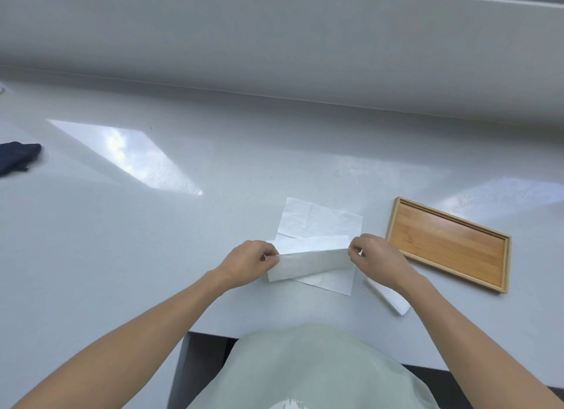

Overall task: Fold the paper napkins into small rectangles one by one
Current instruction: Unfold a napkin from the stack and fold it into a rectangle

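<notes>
The thin white paper napkin (309, 257), lying on the pale grey table (152, 240) beside the wooden tray (448, 243), is pinched at both ends by the left hand (248, 263) and right hand (377, 259); edges should be aligned squarely before creasing.

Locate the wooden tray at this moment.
In the head view the wooden tray lies empty on the white table, right of the right hand.

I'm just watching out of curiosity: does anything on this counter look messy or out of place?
Little does. The wooden tray sits askew to the counter edge, a dark cloth lies crumpled far left, and the flat napkin under the one being folded is creased.
</notes>
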